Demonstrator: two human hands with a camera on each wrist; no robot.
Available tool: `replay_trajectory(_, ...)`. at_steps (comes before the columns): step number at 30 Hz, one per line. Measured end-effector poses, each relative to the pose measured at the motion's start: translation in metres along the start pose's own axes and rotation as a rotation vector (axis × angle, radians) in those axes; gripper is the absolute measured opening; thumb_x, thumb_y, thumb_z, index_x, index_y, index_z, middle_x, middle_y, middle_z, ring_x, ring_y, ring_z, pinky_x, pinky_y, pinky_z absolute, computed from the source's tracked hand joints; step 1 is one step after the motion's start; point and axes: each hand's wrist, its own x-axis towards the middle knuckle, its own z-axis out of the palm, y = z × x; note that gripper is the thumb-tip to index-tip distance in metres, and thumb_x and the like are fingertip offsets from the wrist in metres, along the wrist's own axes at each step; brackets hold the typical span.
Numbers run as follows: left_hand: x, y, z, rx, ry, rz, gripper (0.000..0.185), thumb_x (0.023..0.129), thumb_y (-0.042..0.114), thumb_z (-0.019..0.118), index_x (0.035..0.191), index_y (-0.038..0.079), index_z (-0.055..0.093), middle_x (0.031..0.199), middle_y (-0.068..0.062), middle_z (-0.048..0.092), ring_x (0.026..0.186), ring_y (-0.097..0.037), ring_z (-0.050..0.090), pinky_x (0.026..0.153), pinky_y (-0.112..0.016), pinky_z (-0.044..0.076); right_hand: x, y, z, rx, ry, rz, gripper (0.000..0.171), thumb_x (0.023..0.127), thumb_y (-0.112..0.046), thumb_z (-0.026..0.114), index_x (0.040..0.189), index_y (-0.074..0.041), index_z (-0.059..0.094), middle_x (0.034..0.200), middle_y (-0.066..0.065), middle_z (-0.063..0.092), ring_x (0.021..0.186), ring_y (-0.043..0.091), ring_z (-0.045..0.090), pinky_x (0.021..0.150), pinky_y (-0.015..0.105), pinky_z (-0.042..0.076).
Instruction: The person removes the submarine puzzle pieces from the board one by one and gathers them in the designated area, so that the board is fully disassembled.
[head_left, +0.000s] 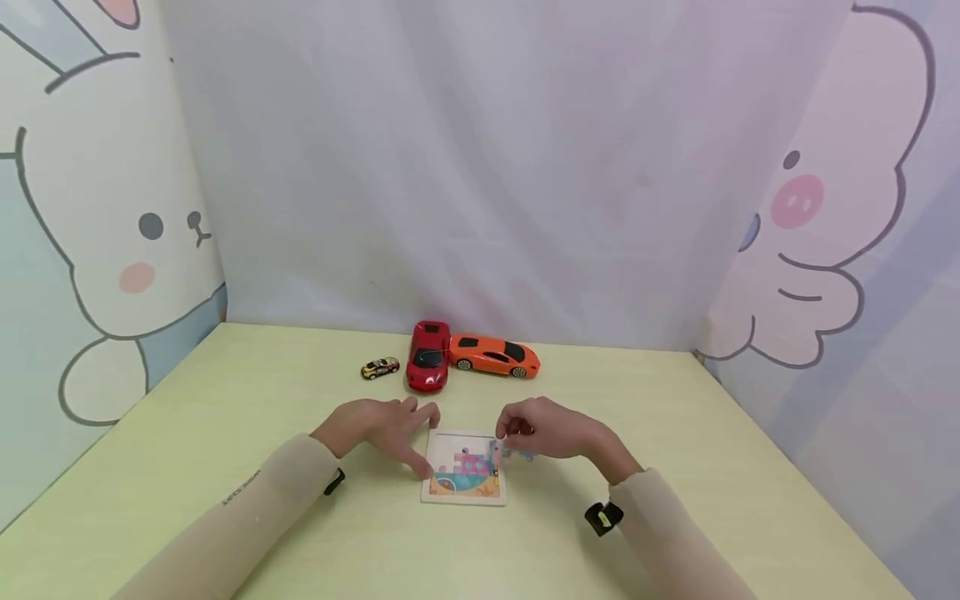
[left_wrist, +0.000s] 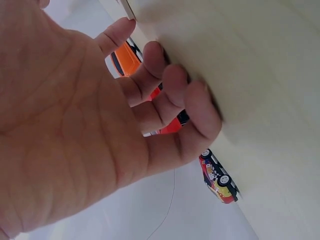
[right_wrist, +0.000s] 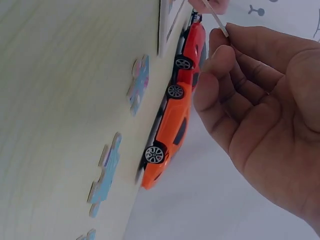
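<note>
A jigsaw puzzle tray (head_left: 463,501) with a pale frame lies flat on the table in the head view. Its lower part holds joined pink, teal and sandy pieces (head_left: 468,482); bare white board shows above them. My left hand (head_left: 386,425) is at the tray's left side, thumb touching the frame and the other fingers loosely bent by the tabletop. Over the tray's right edge, my right hand (head_left: 551,427) pinches a thin puzzle piece (right_wrist: 217,22) between thumb and fingertips, seen edge-on in the right wrist view. Loose pieces (right_wrist: 140,82) lie on the table to the right of the tray.
Behind the tray stand a red toy car (head_left: 428,358), an orange toy car (head_left: 495,356) touching or close beside it, and a small multicoloured car (head_left: 380,368). A pale curtain (head_left: 480,183) closes the table's back, with cartoon-printed sheets on both sides.
</note>
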Motion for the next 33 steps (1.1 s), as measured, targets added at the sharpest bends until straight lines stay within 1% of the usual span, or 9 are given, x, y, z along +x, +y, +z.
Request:
replay_trajectory(2,0.001,0.001,0.000,0.002,0.000,0.004,0.068,0.077,0.062,0.076,0.126,0.029,0.042,0.109,-0.004,0.047,0.101,-0.022,0.051,0.085,-0.046,0.047,-0.004,0.004,0.000,0.012,-0.005,0.015,0.002,0.099,-0.011,0.064,0.099,-0.011,0.066,0.086,-0.003,0.064,0.069,0.007,0.055,0.066,0.025,0.049)
replay_trajectory(4,0.001,0.000,0.000,0.003,0.002,0.006,0.068,0.077,0.061,0.076,0.126,0.028,0.042,0.109,-0.004,0.047,0.102,-0.023,0.051,0.084,-0.047,0.047,-0.008,0.006,-0.001,0.033,-0.018,0.029,0.002,0.098,-0.010,0.064,0.097,-0.012,0.066,0.085,0.000,0.066,0.067,0.010,0.057,0.064,0.025,0.050)
replay_trajectory(7,0.000,-0.002,-0.001,0.002,0.005,0.004,0.068,0.077,0.060,0.076,0.126,0.027,0.042,0.110,-0.005,0.047,0.102,-0.023,0.051,0.085,-0.048,0.047,-0.013,0.007,-0.004,0.059,-0.044,0.036,0.005,0.098,-0.009,0.064,0.095,-0.013,0.066,0.083,0.004,0.066,0.067,0.022,0.061,0.062,0.025,0.049)
replay_trajectory(10,-0.001,-0.004,0.000,-0.001,0.004,0.003,0.067,0.078,0.060,0.076,0.125,0.027,0.042,0.109,-0.005,0.047,0.102,-0.023,0.051,0.084,-0.048,0.047,-0.015,0.008,-0.007,0.087,-0.067,0.032,0.005,0.097,-0.007,0.065,0.094,-0.012,0.066,0.081,0.007,0.066,0.069,0.035,0.061,0.061,0.025,0.048)
replay_trajectory(12,-0.001,-0.005,0.001,-0.004,0.004,0.008,0.067,0.078,0.060,0.076,0.125,0.027,0.042,0.109,-0.004,0.047,0.102,-0.023,0.051,0.084,-0.047,0.047,-0.017,0.011,-0.009,0.096,-0.080,0.043,0.005,0.096,-0.007,0.066,0.094,-0.012,0.066,0.080,0.005,0.065,0.070,0.038,0.060,0.061,0.025,0.047)
replay_trajectory(17,0.001,-0.004,0.002,-0.005,0.008,0.019,0.067,0.077,0.061,0.076,0.125,0.028,0.042,0.107,-0.004,0.047,0.100,-0.022,0.051,0.083,-0.047,0.048,-0.022,0.020,-0.009,0.080,-0.105,0.088,0.006,0.094,-0.007,0.069,0.092,-0.013,0.067,0.078,-0.003,0.062,0.066,0.029,0.058,0.060,0.024,0.047)
replay_trajectory(22,0.001,-0.002,0.000,-0.003,0.003,0.016,0.067,0.077,0.060,0.076,0.125,0.028,0.042,0.108,-0.004,0.047,0.101,-0.022,0.051,0.084,-0.047,0.048,-0.023,0.027,-0.010,0.071,-0.126,0.111,0.006,0.093,-0.006,0.070,0.090,-0.010,0.067,0.076,-0.004,0.062,0.064,0.018,0.056,0.060,0.024,0.046)
replay_trajectory(26,0.002,-0.003,0.000,0.001,0.003,0.019,0.068,0.078,0.060,0.076,0.126,0.027,0.042,0.109,-0.005,0.047,0.102,-0.023,0.051,0.084,-0.048,0.047,-0.022,0.027,-0.009,0.073,-0.144,0.112,0.007,0.092,-0.005,0.071,0.090,-0.009,0.066,0.077,-0.004,0.062,0.064,0.009,0.054,0.060,0.024,0.046)
replay_trajectory(33,0.003,-0.004,-0.001,-0.007,0.001,0.030,0.068,0.078,0.060,0.076,0.126,0.026,0.042,0.109,-0.005,0.047,0.101,-0.023,0.051,0.084,-0.048,0.047,-0.021,0.027,-0.008,0.051,-0.189,0.151,0.009,0.092,-0.006,0.070,0.090,-0.012,0.065,0.077,-0.007,0.060,0.066,0.007,0.053,0.063,0.024,0.045)
